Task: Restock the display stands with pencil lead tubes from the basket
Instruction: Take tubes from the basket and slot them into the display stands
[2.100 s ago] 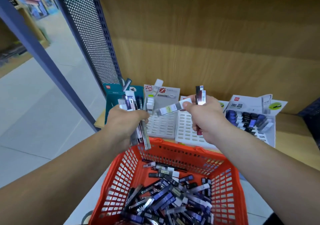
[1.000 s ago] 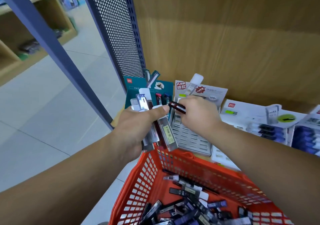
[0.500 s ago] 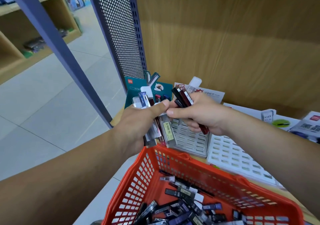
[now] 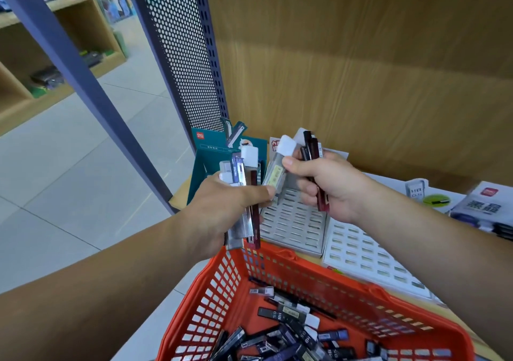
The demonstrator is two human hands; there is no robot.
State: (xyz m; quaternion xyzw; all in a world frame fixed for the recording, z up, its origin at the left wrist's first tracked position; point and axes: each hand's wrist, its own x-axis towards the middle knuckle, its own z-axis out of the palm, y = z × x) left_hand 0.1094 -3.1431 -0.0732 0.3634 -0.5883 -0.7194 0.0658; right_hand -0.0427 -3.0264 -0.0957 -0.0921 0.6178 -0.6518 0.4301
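My left hand (image 4: 222,210) grips an upright bundle of several pencil lead tubes (image 4: 241,194), clear, blue and dark red ones. My right hand (image 4: 324,185) holds a few dark red tubes (image 4: 312,149) and pinches a clear tube with a white cap (image 4: 277,169) between thumb and finger, right beside the left bundle. Both hands hover over a grey slotted display stand (image 4: 294,222). The orange basket (image 4: 222,285) below holds many loose tubes (image 4: 288,333).
A teal display stand (image 4: 205,152) sits at the left against the perforated metal panel (image 4: 180,47). A white slotted stand (image 4: 366,258) and printed stands with dark tubes (image 4: 483,210) lie to the right. The wooden shelf back (image 4: 361,69) rises behind.
My right hand has drawn the clear white-capped tube up out of the left hand's bundle while keeping its dark red tubes. The view has shifted slightly left.
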